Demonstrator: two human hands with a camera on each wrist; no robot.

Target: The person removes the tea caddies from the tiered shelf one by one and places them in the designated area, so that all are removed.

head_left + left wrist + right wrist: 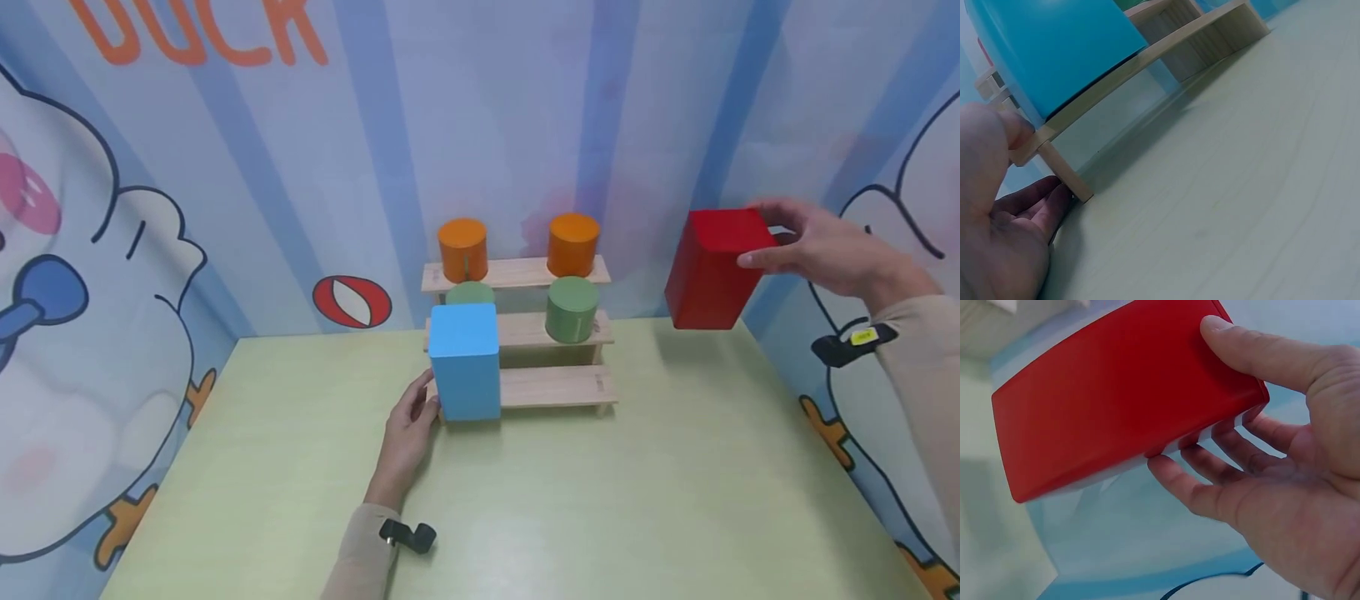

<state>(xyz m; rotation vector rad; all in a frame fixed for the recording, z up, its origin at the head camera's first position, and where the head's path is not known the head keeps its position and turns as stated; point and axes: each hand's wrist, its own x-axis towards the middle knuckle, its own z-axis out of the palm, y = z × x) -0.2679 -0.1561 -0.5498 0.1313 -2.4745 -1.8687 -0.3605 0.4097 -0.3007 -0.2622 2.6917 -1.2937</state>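
Head view: the blue block (465, 367) stands on the left end of the lowest tier of the wooden rack (525, 387), hiding most of the left green cylinder (470, 292) behind it. The left wrist view cuts off the blue block's top; the right wrist view crops an upper edge of the red block (716, 271).

The left hand (407, 429) reaches forward low over the tabletop (675, 500), its thumb at the end of the lowest board and its fingers behind the leg, gripping the rack. The right hand (813, 246) comes in from the right and holds the red block aloft, thumb on one face, fingers spread along another.

The red block hangs near the right back corner, well apart from the rack. Tabletop stretches between the rack and both side walls, and in front of it.
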